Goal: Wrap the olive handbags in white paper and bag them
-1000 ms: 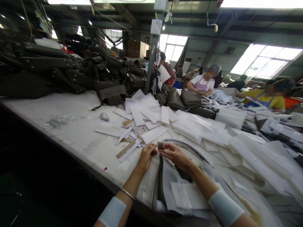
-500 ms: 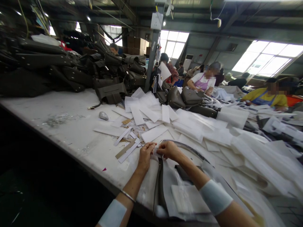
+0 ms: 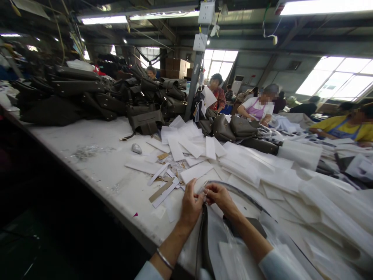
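Note:
My left hand [image 3: 190, 206] and my right hand [image 3: 220, 197] meet at the near middle of the table. Their fingertips are closed on a small piece of clear plastic film [image 3: 204, 191] at the end of a strap; finer detail there is too small to make out. The left forefinger is raised. From this spot a dark strap [image 3: 247, 195] arcs off to the right. Below my hands lies a dark bag [image 3: 205, 241], partly covered by a pale sheet [image 3: 217, 227] and clear plastic. My right forearm hides part of it.
Dark bags [image 3: 96, 93] are piled at the back left. White sheets [image 3: 201, 171] spread across the table [image 3: 96, 136]. Cardboard strips [image 3: 161, 190], a grey lump [image 3: 136, 148] and metal bits [image 3: 90, 152] lie to the left. A post [image 3: 194, 85] stands behind; several people work beyond.
The camera view has shifted, so the scene sits lower and further right. My left hand has turned and its forefinger has lifted. Both hands stay at the plastic film.

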